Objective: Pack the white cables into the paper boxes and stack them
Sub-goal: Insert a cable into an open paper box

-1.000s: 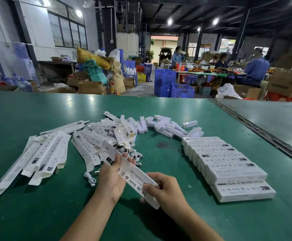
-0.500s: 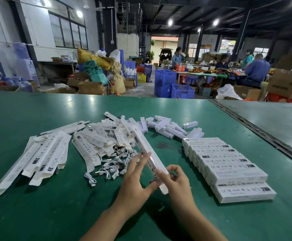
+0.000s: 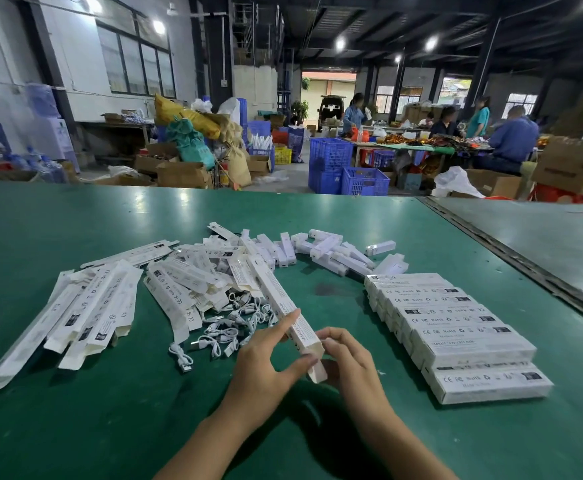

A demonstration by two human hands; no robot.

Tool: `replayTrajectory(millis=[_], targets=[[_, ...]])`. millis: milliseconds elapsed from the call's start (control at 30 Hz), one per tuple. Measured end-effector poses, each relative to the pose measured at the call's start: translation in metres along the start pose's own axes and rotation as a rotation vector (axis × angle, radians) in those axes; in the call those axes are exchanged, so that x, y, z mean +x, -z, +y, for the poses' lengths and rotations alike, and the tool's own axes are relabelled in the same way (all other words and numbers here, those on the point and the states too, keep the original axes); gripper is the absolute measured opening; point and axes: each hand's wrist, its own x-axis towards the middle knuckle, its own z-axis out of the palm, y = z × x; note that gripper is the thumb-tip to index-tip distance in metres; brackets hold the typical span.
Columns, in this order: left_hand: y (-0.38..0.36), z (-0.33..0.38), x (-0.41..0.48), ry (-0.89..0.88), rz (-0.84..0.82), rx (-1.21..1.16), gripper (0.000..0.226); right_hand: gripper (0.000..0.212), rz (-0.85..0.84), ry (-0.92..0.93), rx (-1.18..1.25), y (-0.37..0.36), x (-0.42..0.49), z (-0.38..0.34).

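A long white paper box (image 3: 276, 296) is held over the green table (image 3: 75, 427), its near end toward me and its far end pointing away left. My left hand (image 3: 266, 362) pinches the near end between thumb and forefinger. My right hand (image 3: 349, 362) curls its fingers around the same end. Several coiled white cables (image 3: 227, 327) lie in a heap just left of the hands. Flat unfolded boxes (image 3: 89, 313) are spread at the left. Closed boxes (image 3: 456, 327) are stacked in an overlapping row at the right.
Small white plug-like pieces (image 3: 321, 247) lie scattered behind the cables. A seam in the table (image 3: 512, 258) runs diagonally at the right. Beyond the far edge are blue crates (image 3: 345, 168), cardboard cartons and people at another table.
The box has swung from lying across my palms to pointing away from me. Both hands have shifted down to its near end, the right hand's fingers now curled over it.
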Motion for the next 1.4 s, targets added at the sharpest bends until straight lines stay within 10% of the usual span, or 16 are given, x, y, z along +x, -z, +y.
replayTrajectory(millis=[367,767,1400], targets=[[0.005,0.002,0.004,0.143,-0.046,-0.316,0.053,0.010,-0.004,0.247,-0.307,0.004,-0.005,0.001],[0.009,0.009,0.003,0.219,-0.069,-0.494,0.036,0.039,-0.078,0.503,-0.562,0.012,-0.004,-0.001],[0.005,0.010,0.000,0.251,-0.084,-0.497,0.032,0.013,0.172,0.788,-0.704,0.006,-0.009,-0.010]])
